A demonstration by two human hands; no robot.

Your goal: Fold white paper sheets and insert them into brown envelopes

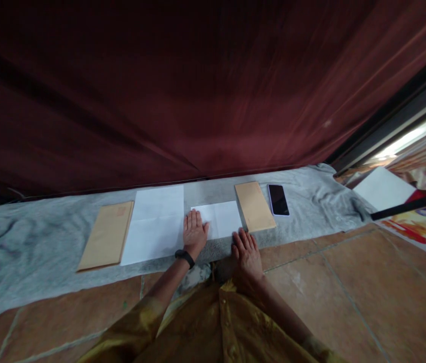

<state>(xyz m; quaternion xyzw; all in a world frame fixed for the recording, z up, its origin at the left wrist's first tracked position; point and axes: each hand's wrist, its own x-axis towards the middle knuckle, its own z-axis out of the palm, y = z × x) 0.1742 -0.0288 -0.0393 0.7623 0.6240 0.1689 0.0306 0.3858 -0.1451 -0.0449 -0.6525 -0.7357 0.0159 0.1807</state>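
Observation:
A folded white paper [222, 220] lies in front of me on a grey cloth, a crease running across it. My left hand [194, 233], with a black band at the wrist, rests flat on its left end, fingers stretched out. At the paper's lower right corner lies my right hand [248, 252], fingers spread and holding nothing; its fingertips are close to a brown envelope [255, 205]. Left of my left hand is a larger white sheet [156, 224] with a fold line. Beyond that sheet sits a stack of brown envelopes [105, 235].
The grey cloth [39, 247] covers a long strip of tiled floor [333, 282]. A phone [279, 200] lies right of the brown envelope. Dark red fabric [205, 111] hangs along the far side. At right stand a dark frame bar [413, 205] and a colourful printed box or sheet [424, 229].

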